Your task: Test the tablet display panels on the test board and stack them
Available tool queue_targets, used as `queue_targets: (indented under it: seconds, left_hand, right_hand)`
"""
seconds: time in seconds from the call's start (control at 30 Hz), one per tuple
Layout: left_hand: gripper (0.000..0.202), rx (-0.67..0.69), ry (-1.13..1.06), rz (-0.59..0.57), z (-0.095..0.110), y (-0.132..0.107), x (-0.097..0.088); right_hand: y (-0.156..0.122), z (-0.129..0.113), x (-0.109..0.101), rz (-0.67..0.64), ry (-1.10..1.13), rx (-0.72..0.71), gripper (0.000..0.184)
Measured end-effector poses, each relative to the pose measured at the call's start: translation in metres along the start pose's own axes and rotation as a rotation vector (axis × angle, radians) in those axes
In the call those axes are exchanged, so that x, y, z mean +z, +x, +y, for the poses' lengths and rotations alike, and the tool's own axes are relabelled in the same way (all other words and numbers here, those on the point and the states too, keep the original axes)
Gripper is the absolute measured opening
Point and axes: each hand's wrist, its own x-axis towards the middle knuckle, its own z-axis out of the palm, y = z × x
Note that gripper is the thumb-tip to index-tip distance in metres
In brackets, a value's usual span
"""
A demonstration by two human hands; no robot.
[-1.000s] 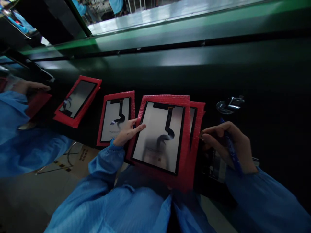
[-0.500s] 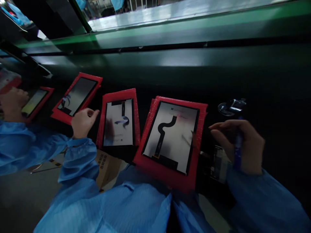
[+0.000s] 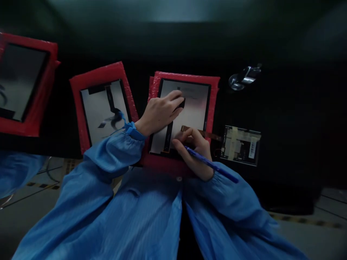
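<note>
A display panel (image 3: 195, 108) with a black flex cable lies face down on a red bubble-wrap sheet (image 3: 214, 86) in front of me. My left hand (image 3: 159, 112) rests on the panel's upper part, its fingers curled over the black cable. My right hand (image 3: 193, 151) is at the panel's lower edge. A blue pen (image 3: 214, 166) is tucked between its fingers, and its fingertips pinch a small orange-brown flex connector (image 3: 187, 129).
A second panel on a red sheet (image 3: 104, 108) lies to the left, and a third (image 3: 24, 83) sits at the far left. A small circuit board (image 3: 240, 145) lies right of the panel, with a shiny metal tool (image 3: 244, 77) behind it. The bench surface is black.
My view has tilted down and moved closer. My left hand came from the far left onto the middle panel. My right hand moved left from beside the panel to its lower edge.
</note>
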Motion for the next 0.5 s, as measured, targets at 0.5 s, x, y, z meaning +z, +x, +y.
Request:
queue_targets:
  seconds: [0.5]
  left_hand:
    - [0.039,-0.06,-0.116,-0.04,-0.0001,-0.0055,-0.0021]
  right_hand:
    - [-0.0012,0.0072,0.0093,0.02,-0.27,-0.151,0.033]
